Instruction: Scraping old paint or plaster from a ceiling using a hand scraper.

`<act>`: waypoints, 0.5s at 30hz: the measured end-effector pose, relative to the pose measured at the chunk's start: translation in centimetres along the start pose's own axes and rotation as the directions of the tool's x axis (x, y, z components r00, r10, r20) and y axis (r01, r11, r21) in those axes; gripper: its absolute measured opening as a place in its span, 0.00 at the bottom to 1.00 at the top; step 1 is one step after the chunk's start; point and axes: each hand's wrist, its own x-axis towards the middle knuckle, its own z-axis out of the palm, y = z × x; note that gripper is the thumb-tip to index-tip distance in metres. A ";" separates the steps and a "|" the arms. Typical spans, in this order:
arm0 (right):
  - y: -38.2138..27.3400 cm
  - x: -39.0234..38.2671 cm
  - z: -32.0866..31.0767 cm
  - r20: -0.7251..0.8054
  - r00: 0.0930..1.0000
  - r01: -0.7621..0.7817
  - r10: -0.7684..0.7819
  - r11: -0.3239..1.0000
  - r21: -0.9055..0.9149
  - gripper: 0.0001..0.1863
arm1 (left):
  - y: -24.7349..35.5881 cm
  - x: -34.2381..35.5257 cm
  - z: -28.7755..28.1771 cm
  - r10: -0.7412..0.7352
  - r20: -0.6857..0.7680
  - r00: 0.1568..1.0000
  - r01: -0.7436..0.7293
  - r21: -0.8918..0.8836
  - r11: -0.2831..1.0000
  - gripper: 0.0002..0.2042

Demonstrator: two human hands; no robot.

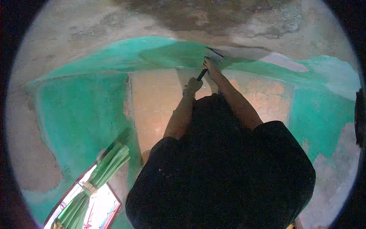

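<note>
Black-handled tool (202, 74), slim and straight, is gripped by both hands (194, 84) near patchy, peeling green paint (167, 53).

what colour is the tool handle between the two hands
The handle looks black; head view.

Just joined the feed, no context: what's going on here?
A person in a black top grips a dark-handled, scraper-like tool in both hands, the right hand farther forward than the left hand. Its thin blade is at the green-painted wall; whether it touches, I can't tell. Grey patches show above the green paint.
</note>
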 end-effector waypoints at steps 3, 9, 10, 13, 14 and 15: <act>-0.3 -1.1 0.6 0.153 0.987 -0.055 0.054 0.998 0.000 0.08 | -0.4 -1.1 -1.1 -0.068 0.097 0.993 0.080 -0.121 0.989 0.16; -1.6 -0.5 1.0 0.160 0.986 -0.047 0.039 0.998 0.047 0.12 | -0.6 1.3 0.2 -0.083 0.085 0.993 0.082 0.014 0.996 0.15; -0.2 -0.1 -0.5 0.145 0.989 -0.035 0.028 0.998 0.050 0.12 | 0.3 1.5 -0.1 -0.048 0.105 0.993 0.052 -0.035 0.998 0.15; 0.8 1.2 -1.1 0.273 0.722 0.642 -0.636 0.466 -0.609 0.11 | 0.5 0.9 0.2 0.004 0.063 0.998 0.000 -0.061 0.998 0.15; 1.2 -0.1 2.3 0.187 0.930 0.366 -0.316 0.831 -0.418 0.12 | -2.9 -0.2 0.3 -0.062 -0.022 0.998 0.060 -0.058 0.996 0.15; 0.6 -0.2 0.9 0.094 0.995 -0.009 0.027 0.983 -0.185 0.12 | -1.4 -0.4 -0.1 -0.045 0.003 0.999 0.045 -0.055 0.997 0.15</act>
